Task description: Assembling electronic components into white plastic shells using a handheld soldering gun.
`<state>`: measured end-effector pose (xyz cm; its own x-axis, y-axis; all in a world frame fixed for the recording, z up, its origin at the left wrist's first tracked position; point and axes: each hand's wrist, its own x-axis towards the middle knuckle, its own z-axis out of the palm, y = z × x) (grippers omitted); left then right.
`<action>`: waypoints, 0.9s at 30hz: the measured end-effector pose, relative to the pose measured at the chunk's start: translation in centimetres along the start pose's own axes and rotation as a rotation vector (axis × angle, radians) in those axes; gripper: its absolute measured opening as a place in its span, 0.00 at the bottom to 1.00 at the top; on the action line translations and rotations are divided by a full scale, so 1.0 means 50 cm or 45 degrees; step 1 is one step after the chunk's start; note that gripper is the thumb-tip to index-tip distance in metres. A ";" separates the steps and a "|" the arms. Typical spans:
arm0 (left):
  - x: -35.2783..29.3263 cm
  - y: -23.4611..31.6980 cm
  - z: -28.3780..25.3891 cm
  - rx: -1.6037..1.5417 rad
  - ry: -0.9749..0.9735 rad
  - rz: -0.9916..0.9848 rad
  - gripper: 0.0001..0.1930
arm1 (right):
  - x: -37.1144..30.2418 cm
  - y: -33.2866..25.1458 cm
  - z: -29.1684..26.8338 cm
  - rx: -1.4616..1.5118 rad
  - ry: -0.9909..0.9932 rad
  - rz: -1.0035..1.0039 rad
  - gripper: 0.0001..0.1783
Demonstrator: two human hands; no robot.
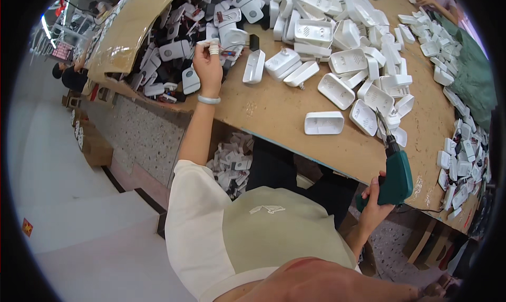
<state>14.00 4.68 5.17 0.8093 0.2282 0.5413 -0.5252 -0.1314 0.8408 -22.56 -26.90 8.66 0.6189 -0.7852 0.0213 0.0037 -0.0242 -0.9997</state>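
My left hand (208,67), with pale wrappings on its fingers, is closed in a pinch at the edge of the part pile. It appears to hold a white plastic cover (233,37) with thin wires; a black block (254,42) sits at its right. My right hand (375,204) grips the handle of a green soldering gun (396,178), its slim metal tip pointing away from me over the table. Beside that tip lie white plastic housings (363,117), open side up. A single housing (323,123) lies nearer the table's front edge.
An open cardboard box (129,33) at the left spills white covers with wires. Many housings are heaped at the far middle of the brown table (274,110). More parts (461,165) and a green cloth (472,65) lie at the right. Other people are at the far edges.
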 end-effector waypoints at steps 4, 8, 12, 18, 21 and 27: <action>-0.016 0.015 -0.038 -0.137 0.068 -0.131 0.06 | 0.001 0.018 0.011 0.071 -0.137 0.026 0.15; -0.010 0.035 -0.048 -0.131 0.191 0.002 0.05 | -0.020 0.006 0.011 0.104 -0.171 0.002 0.16; -0.026 0.138 -0.036 -0.178 0.200 0.244 0.06 | -0.040 0.009 -0.006 0.106 -0.081 0.027 0.18; -0.209 0.227 0.027 -0.159 0.148 0.090 0.08 | -0.057 0.006 -0.013 0.020 -0.095 0.114 0.14; -0.345 0.203 0.060 0.044 -0.062 0.082 0.09 | -0.064 0.009 -0.022 0.039 -0.193 0.182 0.19; -0.435 0.229 0.090 0.483 -0.611 0.179 0.11 | -0.071 0.019 -0.031 -0.148 -0.334 0.222 0.18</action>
<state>-8.44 -6.15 3.05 0.8133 -0.2632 0.5190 -0.5768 -0.4823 0.6593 -25.95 -25.10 7.65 0.7833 -0.5983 -0.1688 -0.2003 0.0141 -0.9796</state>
